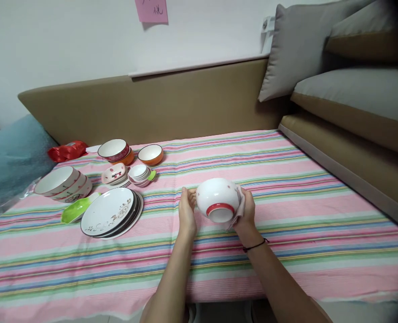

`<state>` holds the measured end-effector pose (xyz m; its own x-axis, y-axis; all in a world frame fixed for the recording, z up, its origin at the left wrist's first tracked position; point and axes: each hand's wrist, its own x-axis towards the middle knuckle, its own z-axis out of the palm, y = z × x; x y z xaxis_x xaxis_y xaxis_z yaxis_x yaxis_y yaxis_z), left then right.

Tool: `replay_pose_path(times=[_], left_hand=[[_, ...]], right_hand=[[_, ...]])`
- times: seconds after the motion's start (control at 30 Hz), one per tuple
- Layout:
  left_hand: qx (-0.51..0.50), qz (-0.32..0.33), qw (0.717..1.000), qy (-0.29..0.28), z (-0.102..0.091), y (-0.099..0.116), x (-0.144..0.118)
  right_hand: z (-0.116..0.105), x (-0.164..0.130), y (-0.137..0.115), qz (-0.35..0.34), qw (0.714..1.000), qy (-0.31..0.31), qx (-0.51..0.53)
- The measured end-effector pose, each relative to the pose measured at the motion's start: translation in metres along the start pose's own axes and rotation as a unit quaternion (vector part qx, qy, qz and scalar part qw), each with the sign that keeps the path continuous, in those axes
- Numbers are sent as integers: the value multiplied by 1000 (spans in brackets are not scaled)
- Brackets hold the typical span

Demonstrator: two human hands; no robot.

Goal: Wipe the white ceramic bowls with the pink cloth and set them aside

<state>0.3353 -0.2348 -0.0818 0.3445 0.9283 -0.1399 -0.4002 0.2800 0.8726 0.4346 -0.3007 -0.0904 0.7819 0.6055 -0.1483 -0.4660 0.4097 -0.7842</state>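
Pink note (152,10) on the pale wall (67,45), grey cushions (298,42) right, blue fabric (20,150) left.

This looks like a home, with grey cushions (301,47), a padded brown backrest (192,105), striped cloth (306,197) and stacked plates (108,211).

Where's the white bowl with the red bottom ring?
In the head view, the white bowl is just right of centre, held between the left hand and the pale cloth in the right hand.
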Motion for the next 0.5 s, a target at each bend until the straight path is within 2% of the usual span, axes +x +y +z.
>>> replay_pose_path(times=[0.07,0.13,0.17,0.23,0.37,0.43,0.5], left_hand=[[-5,-53,999,11,-2,0,1],[-30,-106,993,51,-3,-4,2],[-44,-120,989,73,-3,-6,2],[-69,-122,985,101,-3,-9,1],[-74,-74,987,119,1,-8,-5],[-25,-17,992,121,3,-6,-9],[43,46,991,114,5,-7,-12]], right_hand=[[0,-3,-1,-10,998,-5,-61],[1,-9,0,-73,981,-29,-177],[3,-13,1,-117,962,-42,-242],[6,-19,1,-220,907,-60,-354],[10,-29,-2,-409,779,-90,-467],[10,-32,-4,-453,747,-93,-478],[9,-34,-5,-470,739,-91,-475]])
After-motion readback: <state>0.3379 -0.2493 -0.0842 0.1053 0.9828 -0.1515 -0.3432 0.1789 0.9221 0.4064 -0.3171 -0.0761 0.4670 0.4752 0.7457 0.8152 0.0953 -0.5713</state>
